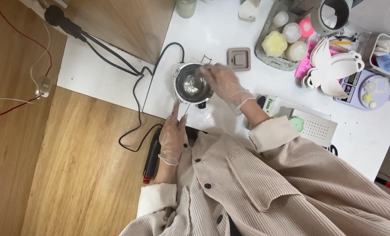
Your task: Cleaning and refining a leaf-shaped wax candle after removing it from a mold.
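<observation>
A small metal melting pot (180,73) with clear liquid in it stands on the white table (212,30), near its front edge. My left hand (173,136), in a thin clear glove, grips the pot's slim metal handle at the near side. My right hand (226,83), also gloved, is over the pot's right rim and pinches a thin stirring tool (200,70) that dips into the liquid. My cream corduroy sleeves and shirt fill the bottom of the view.
A black cable (136,87) runs from a wall plug to the pot. A black tool with a red tip (151,157) lies by my left wrist. Behind are a square brown mould (238,59), a tray (265,56) of pale round shapes, a purple scale (363,89) and a white perforated box (318,127).
</observation>
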